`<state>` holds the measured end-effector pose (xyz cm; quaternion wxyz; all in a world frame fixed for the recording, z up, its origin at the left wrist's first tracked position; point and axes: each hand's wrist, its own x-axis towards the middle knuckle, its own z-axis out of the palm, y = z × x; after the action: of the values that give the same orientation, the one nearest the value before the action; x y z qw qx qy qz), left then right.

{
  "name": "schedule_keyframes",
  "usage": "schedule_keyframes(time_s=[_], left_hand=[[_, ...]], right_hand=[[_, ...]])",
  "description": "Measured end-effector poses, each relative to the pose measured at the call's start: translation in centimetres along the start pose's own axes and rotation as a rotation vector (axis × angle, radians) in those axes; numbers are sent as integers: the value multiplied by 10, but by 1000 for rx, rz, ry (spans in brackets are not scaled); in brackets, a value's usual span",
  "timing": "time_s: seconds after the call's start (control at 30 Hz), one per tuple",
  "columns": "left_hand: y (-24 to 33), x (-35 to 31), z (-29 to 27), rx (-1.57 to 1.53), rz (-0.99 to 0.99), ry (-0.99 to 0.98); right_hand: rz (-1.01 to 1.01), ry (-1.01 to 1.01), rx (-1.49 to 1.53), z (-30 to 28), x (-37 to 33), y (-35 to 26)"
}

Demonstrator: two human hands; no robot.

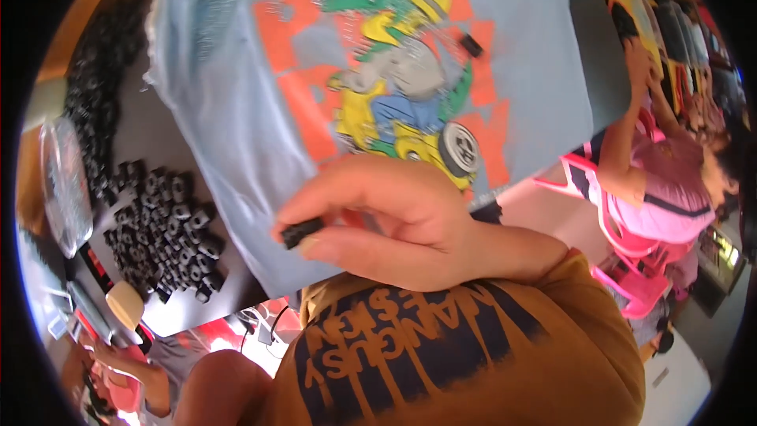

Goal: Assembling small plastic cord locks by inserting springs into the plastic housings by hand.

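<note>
My right hand point(386, 221) reaches in from the right with thumb and forefinger pinched on a small black ribbed piece point(302, 232). Its exact kind is too small to make out. Below the hand spreads a light blue cloth point(244, 166) with an orange, yellow and green cartoon print. Another small black block point(471, 46) lies on the print's upper right part. Tiny clear bits point(206, 24) are scattered over the cloth's upper left. My left hand does not show.
Left of the cloth, a pile of small black pieces point(162, 229) sits on the dark table point(158, 142). Behind it stretches a longer black heap point(98, 95), beside a clear plastic package point(65, 189). A person in pink point(670, 166) works at the right; another person point(134, 371) sits lower left.
</note>
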<state>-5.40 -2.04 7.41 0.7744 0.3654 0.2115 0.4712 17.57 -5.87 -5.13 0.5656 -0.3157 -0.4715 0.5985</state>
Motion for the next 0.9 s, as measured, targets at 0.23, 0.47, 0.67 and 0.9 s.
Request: schedule_keyframes(time_s=[0.23, 0.47, 0.67, 0.9], left_hand=[[-14, -25, -7, 194, 218, 35], [-25, -38, -16, 274, 294, 78], [-36, -34, -26, 280, 364, 102], [-32, -41, -31, 348, 406, 144]], right_hand=[[-96, 141, -61, 9, -1, -1], [-181, 88, -187, 7, -10, 4], [-210, 81, -243, 11, -7, -1], [-45, 69, -176, 8, -9, -2]])
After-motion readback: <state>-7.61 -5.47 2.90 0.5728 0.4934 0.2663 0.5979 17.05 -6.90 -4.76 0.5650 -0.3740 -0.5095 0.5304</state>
